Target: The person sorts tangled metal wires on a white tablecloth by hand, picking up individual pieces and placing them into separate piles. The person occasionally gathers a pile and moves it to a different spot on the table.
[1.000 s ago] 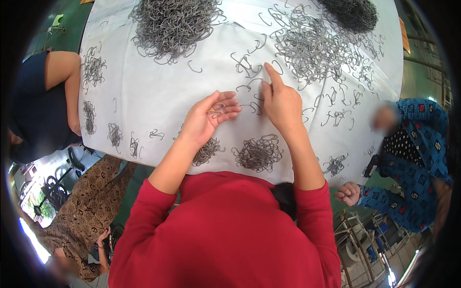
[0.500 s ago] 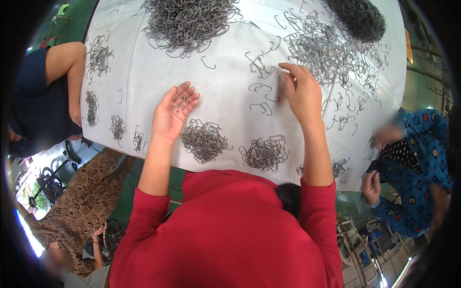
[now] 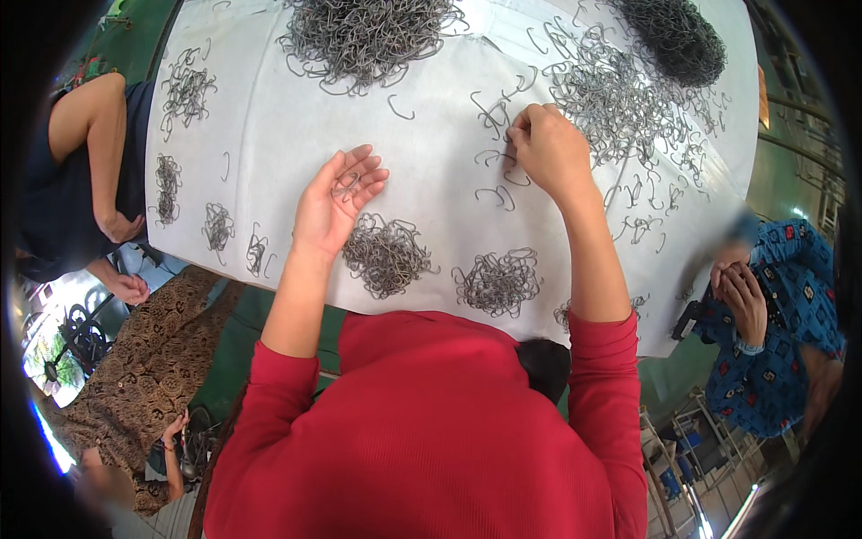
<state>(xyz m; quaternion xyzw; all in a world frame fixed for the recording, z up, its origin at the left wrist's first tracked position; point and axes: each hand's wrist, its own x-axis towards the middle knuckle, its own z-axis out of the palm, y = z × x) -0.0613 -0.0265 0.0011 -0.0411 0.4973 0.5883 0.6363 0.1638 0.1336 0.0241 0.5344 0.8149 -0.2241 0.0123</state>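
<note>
My left hand [image 3: 334,208] is held palm up above the white table cover [image 3: 431,171], fingers loosely curled, with a few bent wire hooks [image 3: 346,188] lying in it. To the right, my right hand [image 3: 558,154] points down at the cover, its thumb and fingers pinched together beside several loose hooks [image 3: 494,198]. What sits between those fingertips is hidden. Below my left hand lies a small heap of hooks [image 3: 388,258]; a second small heap [image 3: 499,284] is to its right, near the table's front edge.
A large hook pile [image 3: 370,40] stands at the far side, with a scattered spread [image 3: 620,103] and a dense dark pile [image 3: 680,40] to the right. Small heaps [image 3: 218,226] line the left edge. People sit close by: a bare arm [image 3: 109,162] left, a blue patterned sleeve [image 3: 799,296] right.
My right hand has gone from spread fingers to a pinch, lower onto the hooks. My left hand has shifted slightly right. The person at right has brought their hands together.
</note>
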